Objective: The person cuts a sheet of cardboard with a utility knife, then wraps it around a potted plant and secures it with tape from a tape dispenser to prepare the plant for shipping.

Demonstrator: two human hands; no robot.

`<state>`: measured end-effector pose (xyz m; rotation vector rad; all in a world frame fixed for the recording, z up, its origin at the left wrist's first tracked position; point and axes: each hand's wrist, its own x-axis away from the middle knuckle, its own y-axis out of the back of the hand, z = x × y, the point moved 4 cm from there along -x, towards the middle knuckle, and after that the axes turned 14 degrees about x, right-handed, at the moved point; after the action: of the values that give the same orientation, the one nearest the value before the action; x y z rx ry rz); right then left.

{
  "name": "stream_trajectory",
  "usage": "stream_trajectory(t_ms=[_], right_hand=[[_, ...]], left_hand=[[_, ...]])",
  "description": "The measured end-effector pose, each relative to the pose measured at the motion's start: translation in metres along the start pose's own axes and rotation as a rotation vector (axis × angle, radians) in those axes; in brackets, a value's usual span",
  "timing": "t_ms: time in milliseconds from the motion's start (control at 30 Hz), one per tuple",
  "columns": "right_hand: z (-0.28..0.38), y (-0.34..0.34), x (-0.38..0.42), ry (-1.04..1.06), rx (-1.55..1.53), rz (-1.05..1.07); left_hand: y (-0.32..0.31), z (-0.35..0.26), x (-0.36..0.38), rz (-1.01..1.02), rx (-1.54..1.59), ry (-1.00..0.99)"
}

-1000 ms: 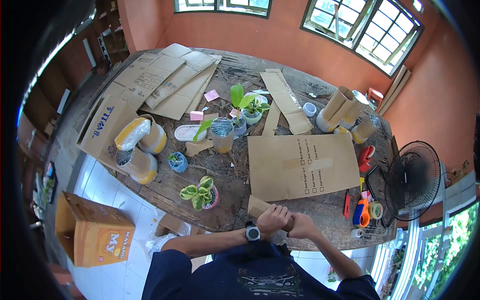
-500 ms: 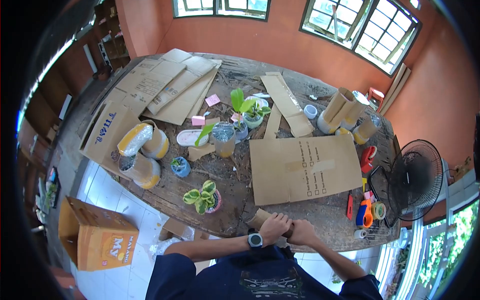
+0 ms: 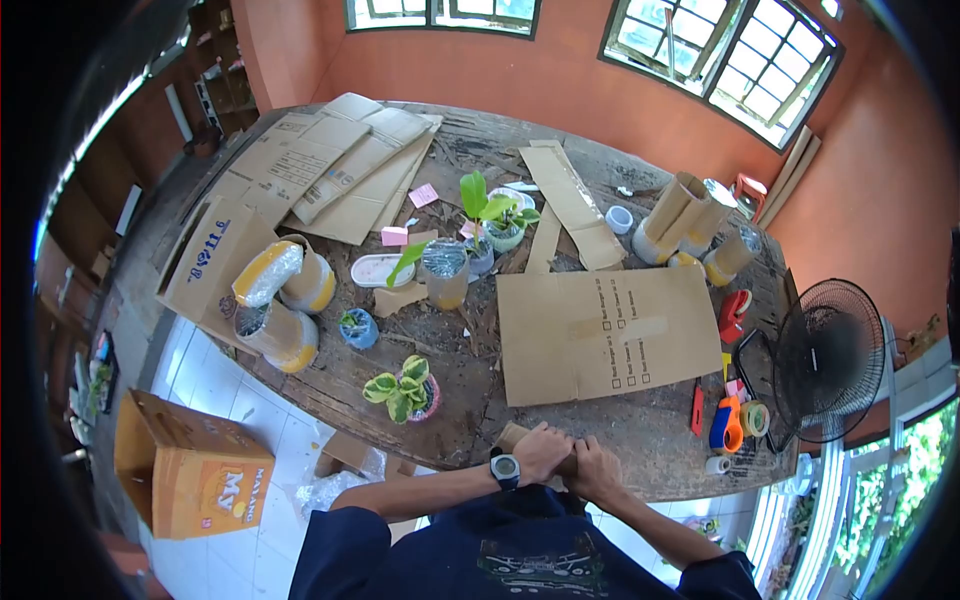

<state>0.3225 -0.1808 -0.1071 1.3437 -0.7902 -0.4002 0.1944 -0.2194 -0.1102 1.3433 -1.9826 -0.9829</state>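
Observation:
At the table's near edge, my left hand (image 3: 540, 455), with a watch on the wrist, is closed around a rolled piece of brown cardboard (image 3: 511, 436). Its left end sticks out past my fingers. My right hand (image 3: 596, 468) grips the same roll close beside, fingers bent over the top. Both palms hide most of the roll. Just beyond lies a flat cardboard sheet (image 3: 610, 335) with printed check boxes. A variegated plant in a pink pot (image 3: 430, 400) stands to the left of my hands.
Cardboard tubes with yellow bases (image 3: 285, 340) stand at left, more tubes (image 3: 680, 215) at back right. Flat cardboard (image 3: 285, 170) is stacked back left. On the right are a red cutter (image 3: 697, 408), a tape dispenser (image 3: 727, 425) and a black fan (image 3: 825, 345). An orange carton (image 3: 205, 480) sits on the floor.
My right hand has shifted slightly left, and its fingers have moved on the roll. My left hand stays around the roll. The whole view has shifted a little.

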Motion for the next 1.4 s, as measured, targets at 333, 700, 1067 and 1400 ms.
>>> stream_trajectory(t_ms=[333, 700, 1067, 1400], right_hand=[[0.0, 0.0, -0.001, -0.046, -0.23, 0.52], [0.006, -0.014, -0.004, -0.015, -0.082, 0.207], [-0.006, -0.004, -0.011, -0.057, -0.174, 0.324], [-0.02, -0.065, 0.003, -0.103, -1.321, 0.858]], left_hand=[[-0.025, -0.017, 0.019, -0.289, -0.101, -0.107], [-0.038, 0.007, 0.004, -0.028, -0.016, -0.025], [-0.033, -0.002, 0.0, -0.286, -0.156, -0.098], [-0.029, 0.003, -0.007, -0.138, -0.128, -0.466]])
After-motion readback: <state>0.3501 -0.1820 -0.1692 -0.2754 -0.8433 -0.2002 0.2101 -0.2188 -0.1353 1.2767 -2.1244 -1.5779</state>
